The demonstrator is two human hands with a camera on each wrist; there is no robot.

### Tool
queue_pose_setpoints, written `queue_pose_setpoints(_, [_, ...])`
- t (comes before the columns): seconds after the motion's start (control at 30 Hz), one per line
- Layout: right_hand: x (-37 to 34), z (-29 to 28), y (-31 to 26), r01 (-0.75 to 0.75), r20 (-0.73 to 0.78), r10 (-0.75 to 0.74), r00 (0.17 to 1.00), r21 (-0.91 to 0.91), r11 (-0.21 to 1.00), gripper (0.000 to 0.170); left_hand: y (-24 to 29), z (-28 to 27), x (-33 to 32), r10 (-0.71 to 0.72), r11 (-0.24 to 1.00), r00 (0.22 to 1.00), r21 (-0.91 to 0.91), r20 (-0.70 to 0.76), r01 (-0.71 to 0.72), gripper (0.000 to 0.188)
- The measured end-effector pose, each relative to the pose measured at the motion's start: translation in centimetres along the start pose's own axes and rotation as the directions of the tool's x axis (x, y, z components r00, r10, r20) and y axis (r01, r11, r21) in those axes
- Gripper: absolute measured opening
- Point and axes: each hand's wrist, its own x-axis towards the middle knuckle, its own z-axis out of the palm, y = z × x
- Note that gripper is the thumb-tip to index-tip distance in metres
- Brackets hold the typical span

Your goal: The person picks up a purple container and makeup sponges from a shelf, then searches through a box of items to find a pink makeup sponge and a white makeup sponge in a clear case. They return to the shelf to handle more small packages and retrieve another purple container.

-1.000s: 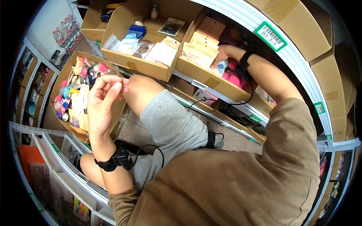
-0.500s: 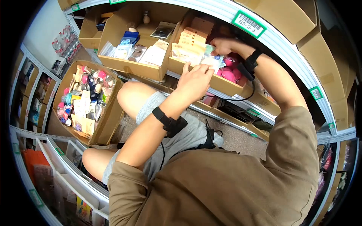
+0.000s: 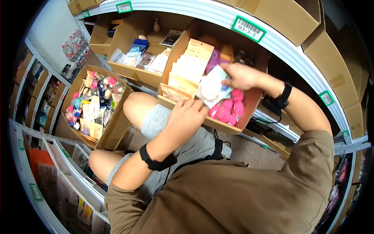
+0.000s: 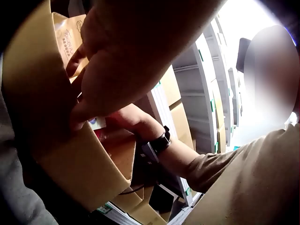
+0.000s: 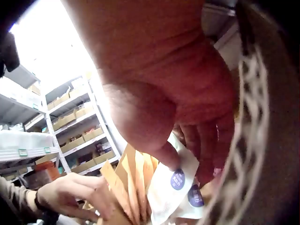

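My left hand (image 3: 187,121) grips the front wall of a cardboard box (image 3: 224,126), its fingers over the rim, as the left wrist view also shows. My right hand (image 3: 243,76) is inside that box and pinches a pale packet (image 3: 210,87) between thumb and fingers. In the right wrist view, the packet (image 5: 166,185) has a round purple label, and a second similar label shows just below it. Beside the packet stands a row of tan card packets (image 3: 191,64). Several bright pink pieces (image 3: 228,111) lie in the box's front right corner.
Left of my knee stands a cardboard box (image 3: 111,134) full of mixed small goods. Another shelf box (image 3: 134,72) holds packets. The shelf edge above carries a B3-3-3 label (image 3: 248,28). White bins (image 3: 64,179) line the lower left.
My left hand has come across from beside my knee to the box's front. The box has slid out towards me. My right hand has lifted the pale packet out from among the contents.
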Motion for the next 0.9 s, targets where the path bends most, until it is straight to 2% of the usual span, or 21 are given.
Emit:
queue_pose_setpoints(0.1, [-0.6, 0.5, -2.2, 0.041, 0.125, -0.037, 0.991, -0.029, 0.999, 0.038, -0.2, -0.3, -0.5, -0.010, 1.000, 1.000, -0.029, 0.009, 0.010, 0.018])
queue_pose_setpoints(0.13, [-0.3, -0.2, -2.5, 0.034, 0.169, -0.038, 0.985, 0.029, 0.999, 0.039, -0.4, -0.5, -0.4, -0.012, 1.000, 1.000, -0.022, 0.007, 0.012, 0.018])
queue_pose_setpoints(0.17, [0.2, -0.9, -2.5, 0.027, 0.131, -0.030, 0.991, 0.028, 0.999, 0.041, -0.5, -0.9, -0.3, 0.001, 0.996, 1.000, -0.087, 0.028, 0.001, 0.020])
queue_pose_setpoints(0.23, [2.7, -2.2, -1.7, -0.034, -0.070, 0.034, 0.997, 0.015, 0.999, 0.042, -0.7, -1.8, 0.0, 0.014, 0.988, 0.999, -0.151, 0.051, -0.006, 0.022])
queue_pose_setpoints(0.3, [5.5, -3.2, -0.4, -0.064, -0.248, 0.071, 0.966, 0.037, 0.997, 0.044, -1.0, -2.7, 0.6, 0.029, 0.960, 0.999, -0.280, 0.042, -0.016, 0.023])
queue_pose_setpoints(0.37, [9.4, -2.4, 1.8, -0.088, -0.236, 0.082, 0.968, -0.013, 0.996, 0.047, -1.5, -3.0, 1.5, -0.010, 0.943, 1.000, -0.333, -0.011, 0.005, 0.021])
queue_pose_setpoints(0.43, [11.0, -2.2, 1.2, -0.106, -0.228, 0.090, 0.970, -0.063, 0.992, 0.051, -2.1, -3.4, 2.4, -0.052, 0.924, 0.997, -0.381, -0.063, 0.024, 0.018])
queue_pose_setpoints(0.5, [12.3, -2.0, 0.5, -0.209, -0.052, 0.203, 0.978, -0.151, 0.966, 0.066, -2.8, -3.7, 3.3, -0.159, 0.892, 0.975, -0.446, -0.157, 0.074, 0.016])
queue_pose_setpoints(0.53, [12.5, -2.1, 0.4, -0.205, -0.055, 0.199, 0.978, -0.147, 0.968, 0.066, -3.2, -3.7, 3.8, -0.173, 0.899, 0.971, -0.428, -0.163, 0.088, 0.021])
queue_pose_setpoints(0.57, [12.7, -2.1, 0.2, -0.171, -0.009, 0.172, 0.985, -0.133, 0.976, 0.058, -3.5, -3.6, 4.3, -0.173, 0.902, 0.972, -0.423, -0.162, 0.090, 0.021])
queue_pose_setpoints(0.63, [13.0, -2.3, 0.2, -0.107, 0.083, 0.116, 0.990, -0.108, 0.988, 0.043, -4.2, -3.3, 5.8, -0.242, 0.931, 0.953, -0.320, -0.183, 0.175, 0.037])
queue_pose_setpoints(0.67, [12.7, -1.6, 0.2, -0.087, 0.075, 0.089, 0.993, -0.027, 0.996, 0.029, -5.2, -2.5, 6.7, -0.242, 0.934, 0.960, -0.301, -0.140, 0.192, 0.054])
queue_pose_setpoints(0.7, [12.9, -0.6, 0.5, -0.086, 0.072, 0.088, 0.994, -0.031, 0.996, 0.029, -6.0, -1.9, 7.6, -0.241, 0.935, 0.960, -0.299, -0.144, 0.190, 0.054])
queue_pose_setpoints(0.77, [12.9, 1.2, 0.9, 0.186, 0.164, -0.200, 0.966, 0.094, 0.978, 0.046, -7.1, -1.1, 9.3, -0.136, 0.981, 0.966, -0.167, -0.222, 0.099, 0.062])
queue_pose_setpoints(0.8, [11.5, 0.8, 0.0, 0.159, 0.202, -0.185, 0.962, 0.136, 0.978, 0.049, -7.2, -1.2, 9.9, -0.254, 0.945, 0.966, -0.225, -0.054, 0.236, 0.069])
queue_pose_setpoints(0.83, [10.4, -0.1, -1.1, 0.132, 0.240, -0.172, 0.955, 0.175, 0.976, 0.053, -7.3, -1.3, 10.3, -0.255, 0.946, 0.965, -0.224, -0.064, 0.236, 0.069])
queue_pose_setpoints(0.87, [12.6, 0.9, 1.2, 0.223, 0.286, -0.255, 0.924, 0.143, 0.964, 0.050, -7.3, -1.4, 10.5, -0.286, 0.925, 0.957, -0.251, 0.039, 0.286, 0.071])
queue_pose_setpoints(0.9, [12.7, -0.3, 0.9, 0.227, 0.288, -0.257, 0.922, 0.134, 0.965, 0.050, -7.4, -1.4, 10.6, -0.312, 0.900, 0.939, -0.274, 0.142, 0.340, 0.072])
